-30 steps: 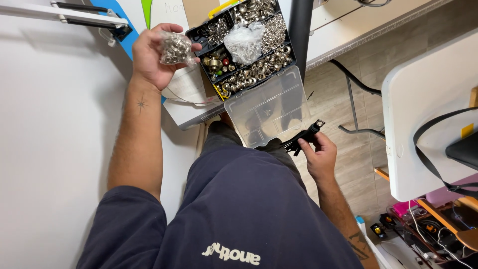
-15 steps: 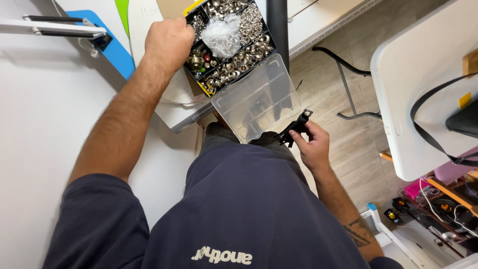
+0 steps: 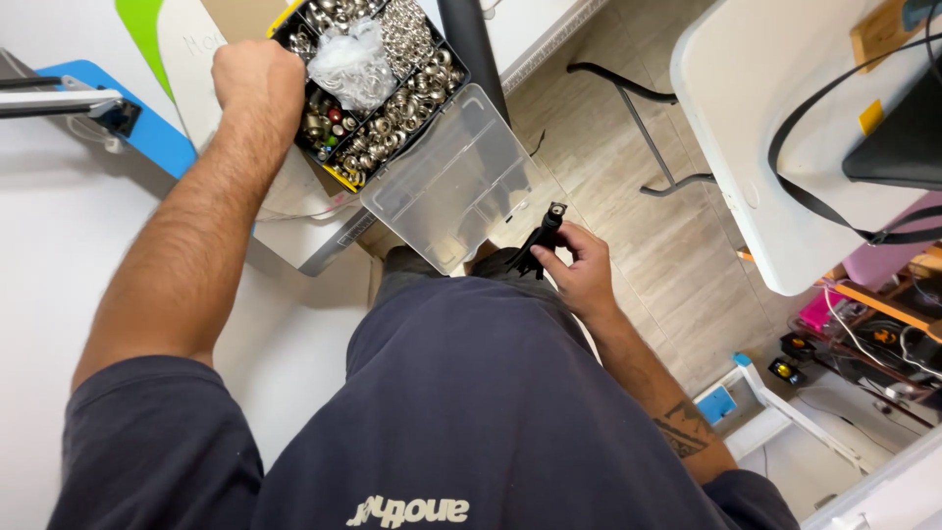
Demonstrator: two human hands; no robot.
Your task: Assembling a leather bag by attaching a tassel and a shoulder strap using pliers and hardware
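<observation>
Nearest the body, the right hand (image 3: 581, 270) clenches a small black metal hand tool (image 3: 538, 241) just past the dark shirt. Beyond it the clear plastic lid (image 3: 453, 183) hangs open off the white table's (image 3: 59, 226) edge. Farther still, the left hand (image 3: 257, 83) reaches fisted into the compartmented organiser box of silver eyelets (image 3: 378, 83); whether it grasps anything cannot be told.

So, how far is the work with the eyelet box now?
Done: the box lies open, clear lid folded out. In hand: left hand reaches into a compartment; right hand holds a black tool. Left: no eyelet shows on the tool yet.
</observation>
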